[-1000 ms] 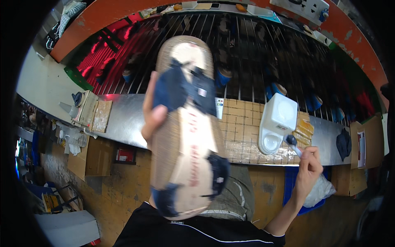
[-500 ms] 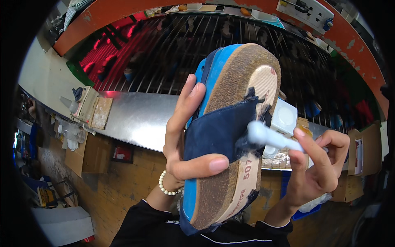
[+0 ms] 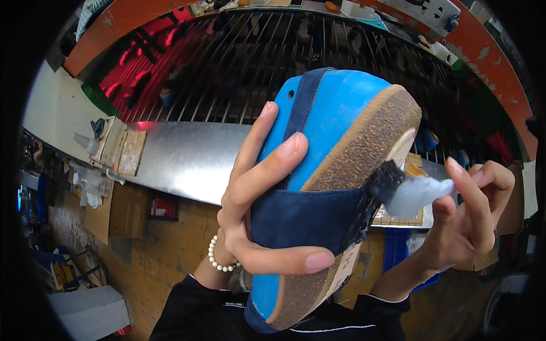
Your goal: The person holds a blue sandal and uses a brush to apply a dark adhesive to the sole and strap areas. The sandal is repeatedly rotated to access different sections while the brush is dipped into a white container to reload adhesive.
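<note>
Leftmost, we see one steel tabletop (image 3: 182, 156), then one beaded bracelet (image 3: 220, 256) below our left hand (image 3: 242, 213), whose grip wraps one navy-strapped sandal (image 3: 307, 219) on one blue shoe last (image 3: 341, 125). Since the earlier frame we have rolled it, so more blue shows (the pale underside strip is mostly turned away). Rightward, one brush (image 3: 412, 196) meets the strap's edge, exact contact unclear; our right hand (image 3: 460, 241) pinches its handle, fingers hiding the end.
</note>
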{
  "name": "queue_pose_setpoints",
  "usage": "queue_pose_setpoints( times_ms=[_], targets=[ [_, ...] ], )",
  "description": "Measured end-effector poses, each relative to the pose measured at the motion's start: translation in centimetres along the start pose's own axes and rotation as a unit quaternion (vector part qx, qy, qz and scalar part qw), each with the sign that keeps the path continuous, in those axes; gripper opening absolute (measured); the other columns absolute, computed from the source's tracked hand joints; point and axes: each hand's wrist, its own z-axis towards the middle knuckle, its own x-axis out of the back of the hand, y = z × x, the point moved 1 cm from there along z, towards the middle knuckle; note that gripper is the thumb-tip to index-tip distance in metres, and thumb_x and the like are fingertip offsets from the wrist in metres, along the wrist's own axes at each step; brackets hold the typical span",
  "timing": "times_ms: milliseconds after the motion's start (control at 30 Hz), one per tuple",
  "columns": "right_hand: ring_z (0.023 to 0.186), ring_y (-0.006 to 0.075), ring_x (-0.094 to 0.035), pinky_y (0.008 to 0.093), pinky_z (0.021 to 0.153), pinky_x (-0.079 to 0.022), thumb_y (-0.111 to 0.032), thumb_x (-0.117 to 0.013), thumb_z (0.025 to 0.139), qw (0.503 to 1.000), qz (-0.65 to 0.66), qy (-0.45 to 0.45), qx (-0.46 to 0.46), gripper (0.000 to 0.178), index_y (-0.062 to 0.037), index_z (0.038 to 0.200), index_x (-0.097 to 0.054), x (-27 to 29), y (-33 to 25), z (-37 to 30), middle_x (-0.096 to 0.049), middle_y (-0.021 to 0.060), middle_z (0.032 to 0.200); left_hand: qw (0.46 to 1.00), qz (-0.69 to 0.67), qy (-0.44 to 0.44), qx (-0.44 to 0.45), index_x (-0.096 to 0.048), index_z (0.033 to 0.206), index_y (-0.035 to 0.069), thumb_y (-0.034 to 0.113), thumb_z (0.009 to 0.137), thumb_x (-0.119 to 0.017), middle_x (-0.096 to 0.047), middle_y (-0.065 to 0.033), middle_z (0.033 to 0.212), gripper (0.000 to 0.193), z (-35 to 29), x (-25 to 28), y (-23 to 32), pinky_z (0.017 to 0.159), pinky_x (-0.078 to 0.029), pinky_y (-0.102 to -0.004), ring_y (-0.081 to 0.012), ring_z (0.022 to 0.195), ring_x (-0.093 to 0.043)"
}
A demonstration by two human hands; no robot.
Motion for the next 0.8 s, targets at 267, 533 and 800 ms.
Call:
queue_pose_setpoints(
  times_ms=[267,533,800],
  targets=[
    [0.079,0.0172,-0.043,0.0276,0.068,-0.035,-0.036,-0.076,0.081,0.996,0.061,-0.036,0.048,0.04,-0.0003,0.099,-0.073,0.0,1.9,0.0,-0.044,0.0081,0.095,1.0,0.011,-0.029,0.002,-0.028,0.15,0.004,0.026,0.062,-0.071,-0.042,-0.0273,0.142,0.1,0.1,0.1,0.0,0.112,-0.036,-0.0473,-0.0368,0.131,-0.046],
    [0.079,0.0182,-0.042,0.0276,0.068,-0.032,-0.043,-0.078,0.076,0.989,0.102,-0.087,0.066,0.044,-0.0032,0.094,-0.074,0.0,2.9,-0.1,-0.042,0.0071,0.095,0.999,0.019,-0.036,-0.009,-0.031,0.149,0.005,0.022,0.064,-0.071,-0.042,-0.0266,0.142,0.096,0.1,0.2,0.1,0.113,-0.035,-0.0462,-0.0362,0.131,-0.046],
    [0.078,0.0177,-0.041,0.0283,0.065,-0.03,-0.047,-0.079,0.071,0.987,0.133,-0.089,0.028,0.046,-0.0054,0.09,-0.075,0.5,3.6,-1.8,-0.04,0.0059,0.093,0.998,-0.03,-0.056,-0.015,-0.033,0.148,0.006,0.019,0.065,-0.072,-0.043,-0.026,0.142,0.093,1.3,-1.3,-2.0,0.113,-0.035,-0.0451,-0.0356,0.131,-0.046]
  ],
)
